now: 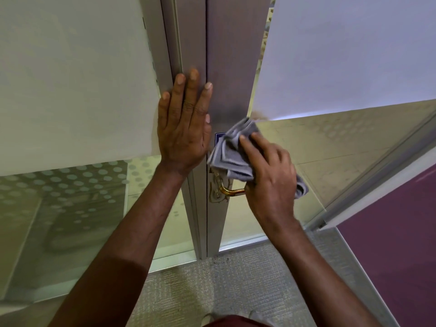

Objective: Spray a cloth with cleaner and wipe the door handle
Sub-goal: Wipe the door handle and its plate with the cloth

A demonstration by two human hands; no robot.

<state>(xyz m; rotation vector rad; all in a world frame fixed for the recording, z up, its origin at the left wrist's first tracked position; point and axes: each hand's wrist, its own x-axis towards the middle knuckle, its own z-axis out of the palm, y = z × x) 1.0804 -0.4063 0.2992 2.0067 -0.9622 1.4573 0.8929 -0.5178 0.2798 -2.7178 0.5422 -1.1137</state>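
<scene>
Left hand [182,128]: flat and released, palm pressed on the grey metal door frame [220,67].
Right hand [269,172]: clutching the folded grey cloth [232,149], pressing it over the curved brass door handle [230,191].
Handle: stem peeking out below the cloth.

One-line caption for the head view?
Right hand presses grey cloth onto brass door handle; left hand flat on door frame.

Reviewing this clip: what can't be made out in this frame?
- Head view: most of the door handle is hidden by the right hand and grey cloth.
- The blue sign is mostly covered by the cloth; unreadable.
- No cleaner bottle is in view.
- Whether the cloth is damp cannot be told.
- The left hand covers part of the door frame.
</scene>
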